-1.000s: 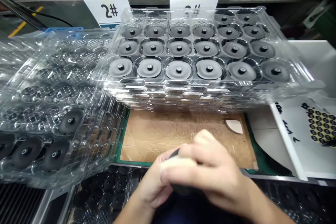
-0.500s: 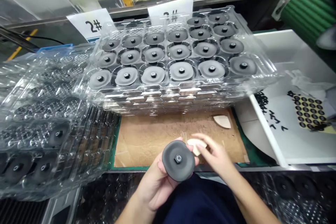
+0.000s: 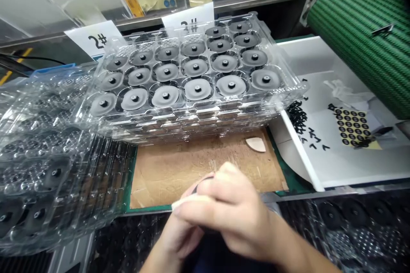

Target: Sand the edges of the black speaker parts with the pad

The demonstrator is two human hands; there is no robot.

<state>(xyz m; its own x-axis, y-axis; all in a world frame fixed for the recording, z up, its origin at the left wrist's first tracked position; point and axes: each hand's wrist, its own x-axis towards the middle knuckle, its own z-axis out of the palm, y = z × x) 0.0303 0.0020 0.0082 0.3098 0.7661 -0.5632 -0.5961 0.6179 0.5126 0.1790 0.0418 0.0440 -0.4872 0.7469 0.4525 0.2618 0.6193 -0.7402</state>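
Observation:
My left hand (image 3: 174, 235) holds a dark grey round disc (image 3: 203, 181), its fingers closed around it from below. Only a dark edge of the disc shows between the hands. Over the top lies my right hand (image 3: 238, 211), closed on a white foam-like pad (image 3: 189, 200) that is against or just over the disc. Both hands are above the front edge of a brown cardboard sheet (image 3: 166, 179). A second white wedge-shaped pad (image 3: 256, 144) rests on the cardboard at its right.
Beyond the cardboard stands a stack of clear trays (image 3: 286, 90) with several similar discs (image 3: 197, 88). More clear trays (image 3: 19, 145) are piled at left. At right, a white bin (image 3: 339, 175) holds small black clips and a sticker sheet (image 3: 354, 127), near a green ribbed belt (image 3: 361, 21).
The right hand has come left over the disc with the pad and now covers it. The left hand keeps hold of the disc. The view has shifted somewhat to the right.

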